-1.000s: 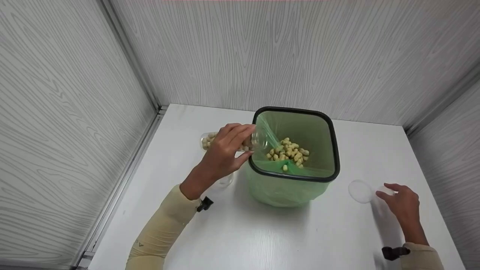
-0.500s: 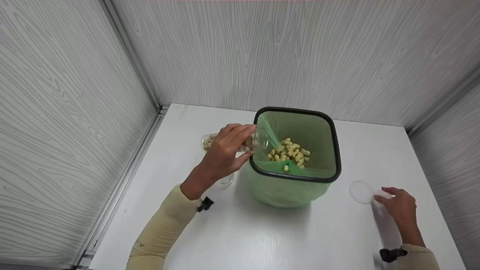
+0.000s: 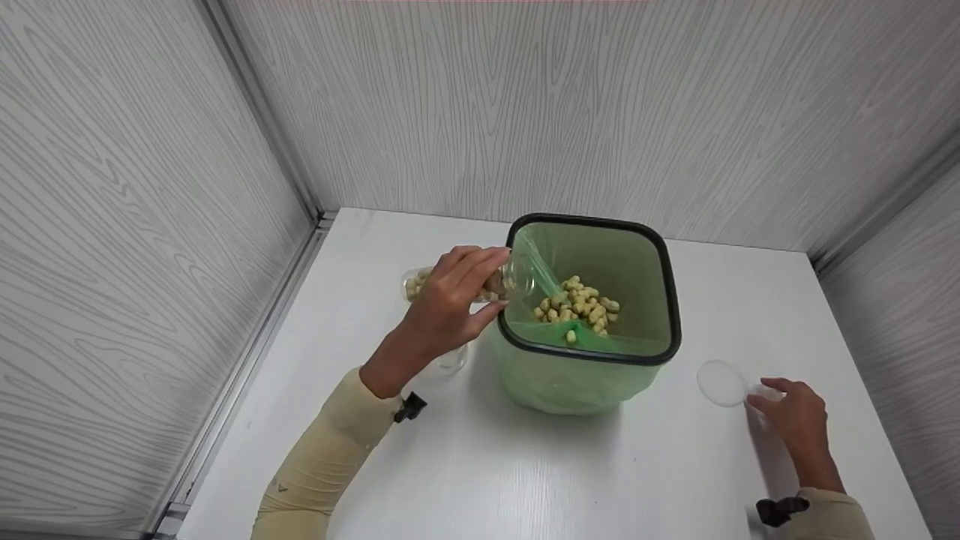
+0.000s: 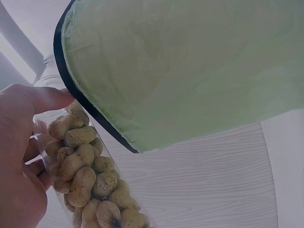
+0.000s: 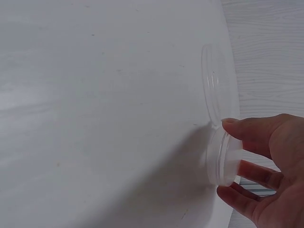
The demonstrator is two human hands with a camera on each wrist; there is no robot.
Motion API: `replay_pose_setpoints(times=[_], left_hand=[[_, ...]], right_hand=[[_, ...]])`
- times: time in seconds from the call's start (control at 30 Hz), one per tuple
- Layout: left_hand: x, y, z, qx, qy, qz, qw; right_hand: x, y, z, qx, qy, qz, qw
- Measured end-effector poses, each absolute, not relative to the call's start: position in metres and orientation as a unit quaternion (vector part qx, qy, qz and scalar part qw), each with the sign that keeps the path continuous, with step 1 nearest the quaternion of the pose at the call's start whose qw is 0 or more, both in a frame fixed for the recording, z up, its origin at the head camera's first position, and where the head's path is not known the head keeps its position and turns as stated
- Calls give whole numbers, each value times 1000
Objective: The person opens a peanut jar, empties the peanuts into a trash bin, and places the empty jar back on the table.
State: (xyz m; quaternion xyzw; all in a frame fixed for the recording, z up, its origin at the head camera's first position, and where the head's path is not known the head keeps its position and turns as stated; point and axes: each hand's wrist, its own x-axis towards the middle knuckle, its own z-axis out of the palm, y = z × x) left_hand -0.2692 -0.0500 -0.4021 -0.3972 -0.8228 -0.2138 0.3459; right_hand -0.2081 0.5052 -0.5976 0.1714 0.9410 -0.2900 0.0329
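My left hand (image 3: 442,304) grips a clear jar (image 3: 516,277) of peanuts in their shells. The jar lies tipped nearly on its side, its mouth over the left rim of the bin (image 3: 670,300). Peanuts (image 4: 83,171) fill the jar's body in the left wrist view. More peanuts (image 3: 581,304) lie in the bin on its green liner. At the right, my right hand (image 3: 799,420) pinches a clear round lid (image 5: 221,159) by its edge, low at the table. Beside it a second clear lid (image 3: 721,383) lies flat.
Another clear jar (image 3: 453,361) stands on the white table (image 3: 525,480) below my left wrist, partly hidden by it. Pale wood-grain panels (image 3: 525,112) enclose the table at the back and both sides.
My right hand has shifted slightly left and nearer with the lid, closer to the flat one. The left hand and its jar have stayed put; the peanuts in the bin look the same.
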Motion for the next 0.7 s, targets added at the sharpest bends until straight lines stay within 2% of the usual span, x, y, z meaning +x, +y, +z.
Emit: replay_pose_setpoints(times=[0.3, 0.7], left_hand=[[-269, -51, -402, -397, -823, -221, 340], [-271, -50, -401, -396, -826, -219, 337]], right_hand=[[-209, 504, -598, 175, 940, -285, 70], [-207, 503, -597, 133, 958, -252, 46]])
